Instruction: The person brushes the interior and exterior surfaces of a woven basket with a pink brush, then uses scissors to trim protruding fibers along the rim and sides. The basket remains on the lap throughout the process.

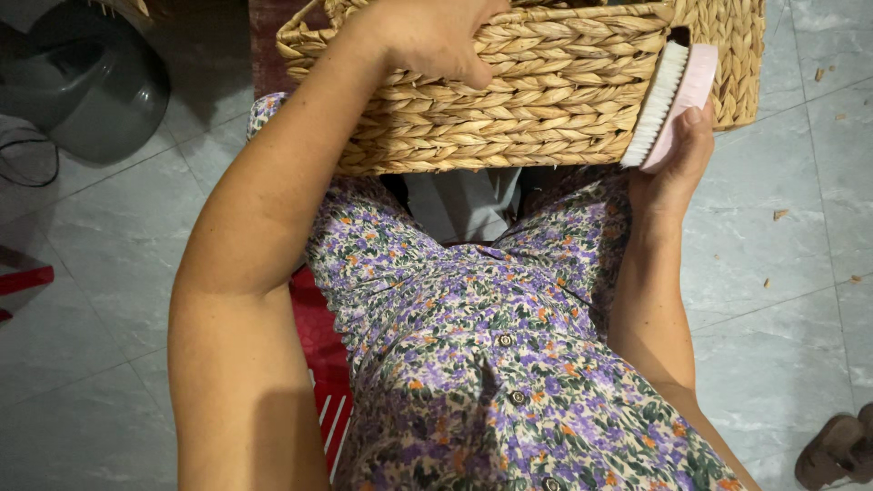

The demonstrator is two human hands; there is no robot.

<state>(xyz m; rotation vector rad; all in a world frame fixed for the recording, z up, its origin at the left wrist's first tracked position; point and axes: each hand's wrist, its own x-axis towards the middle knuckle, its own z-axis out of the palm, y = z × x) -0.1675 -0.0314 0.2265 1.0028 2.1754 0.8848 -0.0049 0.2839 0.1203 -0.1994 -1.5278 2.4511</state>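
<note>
A woven straw basket [546, 100] rests on my lap, tipped so its side faces me. My left hand [436, 36] grips its upper rim, fingers curled over the weave. My right hand [677, 164] holds a pink scrubbing brush [677, 91] with white bristles, and the bristles press against the basket's right side. I am seated, wearing a purple floral dress [491, 345].
A grey plastic bin [91, 86] stands at the upper left on the grey tiled floor [782, 300]. A red stool [323, 355] shows beneath me. A brown sandal [837, 450] lies at the lower right. Small straw bits are scattered on the tiles.
</note>
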